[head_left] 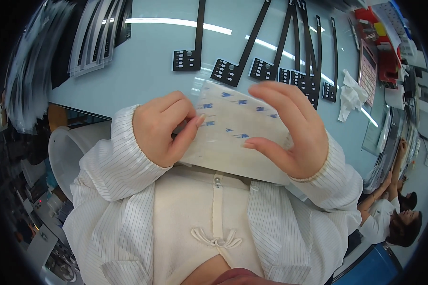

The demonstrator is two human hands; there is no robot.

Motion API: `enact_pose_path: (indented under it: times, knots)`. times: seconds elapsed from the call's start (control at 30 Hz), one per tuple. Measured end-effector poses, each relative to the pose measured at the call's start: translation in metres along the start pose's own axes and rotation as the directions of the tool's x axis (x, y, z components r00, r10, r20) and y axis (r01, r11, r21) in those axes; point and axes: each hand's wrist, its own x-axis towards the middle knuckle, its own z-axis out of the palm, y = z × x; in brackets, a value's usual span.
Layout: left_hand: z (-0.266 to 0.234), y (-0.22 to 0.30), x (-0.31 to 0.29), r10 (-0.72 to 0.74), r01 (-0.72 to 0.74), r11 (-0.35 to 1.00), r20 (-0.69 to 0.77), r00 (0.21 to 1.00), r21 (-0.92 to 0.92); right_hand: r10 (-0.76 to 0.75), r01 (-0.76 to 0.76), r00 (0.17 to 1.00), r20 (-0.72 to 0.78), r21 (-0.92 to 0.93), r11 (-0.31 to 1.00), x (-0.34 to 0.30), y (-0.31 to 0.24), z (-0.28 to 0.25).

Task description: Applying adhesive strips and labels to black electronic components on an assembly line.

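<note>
A pale sheet of backing paper [238, 154] with blue printed marks lies across the table's near edge in front of me. At its left edge my left hand [162, 126] is closed, thumb and forefinger pinching the paper. Over the sheet's right side is my right hand [299, 128], fingers and thumb spread apart and nothing visible between them. Beyond the sheet lie several black flat keypad panels with long ribbon tails, among them a left one [186, 61], a middle one [225, 72] and a small right one [329, 92].
Stacked clear plastic sheets [31, 78] and strips in sleeves [92, 40] lie at the left. To the right are crumpled tissue [352, 95], a pink calculator [368, 66] and red bins [390, 57]. A white bucket [64, 154] stands below left. Other people sit at far right.
</note>
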Motion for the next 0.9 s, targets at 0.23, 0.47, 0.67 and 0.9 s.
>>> enact_pose_path:
  times: [0.23,0.47,0.67,0.9]
  knots:
    - [-0.013,0.007,0.006,0.151,-0.166,0.979,-0.134,0.979,-0.116,0.245,-0.29,0.955,0.166,0.362,0.886,0.021,-0.005,0.004]
    - [-0.019,0.005,0.01,0.164,-0.189,0.97,-0.164,0.973,-0.152,0.105,-0.095,0.993,-0.054,0.162,0.982,0.016,-0.018,0.003]
    - [-0.018,0.002,0.015,0.07,-0.089,0.974,-0.098,0.993,-0.208,-0.147,0.146,0.989,-0.002,-0.092,0.985,0.009,-0.031,0.019]
    - [-0.019,0.01,0.017,-0.074,0.054,0.961,-0.065,0.995,-0.271,0.065,-0.074,0.991,0.121,0.07,0.995,0.007,-0.028,0.04]
